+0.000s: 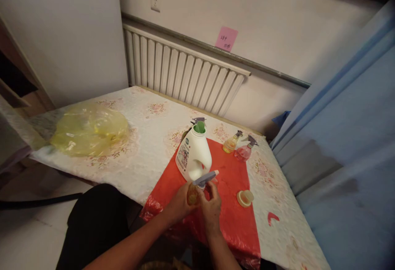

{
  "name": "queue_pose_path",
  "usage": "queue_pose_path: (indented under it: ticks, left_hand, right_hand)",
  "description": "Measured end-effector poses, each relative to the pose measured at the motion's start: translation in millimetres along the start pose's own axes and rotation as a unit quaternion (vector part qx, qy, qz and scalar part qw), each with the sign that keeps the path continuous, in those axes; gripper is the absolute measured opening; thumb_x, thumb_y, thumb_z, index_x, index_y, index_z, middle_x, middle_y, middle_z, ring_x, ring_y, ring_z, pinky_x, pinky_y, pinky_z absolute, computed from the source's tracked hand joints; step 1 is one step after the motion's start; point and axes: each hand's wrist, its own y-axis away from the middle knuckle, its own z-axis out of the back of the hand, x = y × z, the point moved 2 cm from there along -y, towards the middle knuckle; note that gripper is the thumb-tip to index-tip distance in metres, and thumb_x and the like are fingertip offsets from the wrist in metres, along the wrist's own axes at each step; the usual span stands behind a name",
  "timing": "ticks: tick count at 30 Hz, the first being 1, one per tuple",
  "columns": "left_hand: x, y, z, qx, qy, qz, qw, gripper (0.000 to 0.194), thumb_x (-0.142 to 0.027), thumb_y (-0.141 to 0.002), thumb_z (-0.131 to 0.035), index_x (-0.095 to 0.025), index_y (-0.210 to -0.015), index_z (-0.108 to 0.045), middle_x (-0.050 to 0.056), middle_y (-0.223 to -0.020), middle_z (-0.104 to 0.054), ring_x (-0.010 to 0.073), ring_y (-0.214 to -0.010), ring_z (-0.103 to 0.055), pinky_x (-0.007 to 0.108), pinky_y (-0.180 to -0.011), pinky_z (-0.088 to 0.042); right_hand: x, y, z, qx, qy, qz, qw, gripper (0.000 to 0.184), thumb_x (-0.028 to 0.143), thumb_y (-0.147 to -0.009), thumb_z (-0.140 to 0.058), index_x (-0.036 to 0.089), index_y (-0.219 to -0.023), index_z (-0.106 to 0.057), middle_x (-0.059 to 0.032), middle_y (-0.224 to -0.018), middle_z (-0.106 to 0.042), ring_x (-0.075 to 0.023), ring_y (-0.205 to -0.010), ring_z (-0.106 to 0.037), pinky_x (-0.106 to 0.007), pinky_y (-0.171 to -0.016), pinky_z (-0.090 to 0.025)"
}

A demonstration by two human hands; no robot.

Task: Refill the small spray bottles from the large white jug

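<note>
My left hand [180, 202] is wrapped round the amber body of a small spray bottle [193, 196], close to the front of the table. The fingers of my right hand [211, 202] close on the neck of that bottle, just under its grey spray head with a pale nozzle tip. Right behind the hands stands a white jug [197, 150] with a handle, uncapped, its opening showing green inside. A pale cap [245, 198] lies to the right of my right hand.
A red plastic sheet [228, 216] covers part of the flowered tablecloth [145, 126]. Two more spray bottles, one yellow [230, 143] and one pink [243, 152], stand at the back right. A crumpled yellow bag [91, 130] lies left. A blue curtain [345, 138] hangs along the right side.
</note>
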Motion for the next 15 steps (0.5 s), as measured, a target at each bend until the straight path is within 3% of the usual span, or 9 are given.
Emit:
queue_pose_path:
  ticks: [4,8,15]
  left_hand:
    - [-3.5,-0.6,-0.2,-0.004,-0.011,-0.018,1.0,0.058,-0.023,-0.068,-0.074,-0.019,-0.122,-0.052,0.01,-0.118,-0.065,0.0228,-0.097,-0.063,0.035,-0.088,-0.051]
    - [-2.2,-0.3,-0.2,-0.014,-0.037,-0.015,0.999,0.055,-0.024,-0.068,-0.074,-0.019,-0.12,-0.055,0.009,-0.112,-0.066,0.0234,-0.097,-0.063,0.035,-0.088,-0.05]
    - [0.6,-0.1,1.2,-0.013,-0.026,-0.003,1.0,0.061,-0.023,-0.066,-0.075,-0.02,-0.123,-0.054,0.009,-0.115,-0.066,0.0254,-0.1,-0.062,0.036,-0.088,-0.051]
  right_hand:
    - [2.7,2.0,1.8,0.028,0.007,0.024,0.999,0.039,0.035,-0.08,-0.063,0.016,-0.113,-0.063,-0.0103,-0.112,-0.068,-0.0248,-0.105,-0.062,-0.035,-0.092,-0.046]
    - [5.7,1.4,3.1,0.054,-0.003,0.038,0.998,0.033,0.036,-0.084,-0.057,0.018,-0.111,-0.064,-0.0075,-0.109,-0.069,-0.0226,-0.103,-0.063,-0.033,-0.091,-0.047]
    - [-3.0,-3.6,-1.2,0.003,0.007,0.011,1.0,0.024,0.03,-0.074,-0.066,0.017,-0.094,-0.064,-0.0071,-0.095,-0.07,-0.0228,-0.091,-0.063,-0.034,-0.084,-0.048]
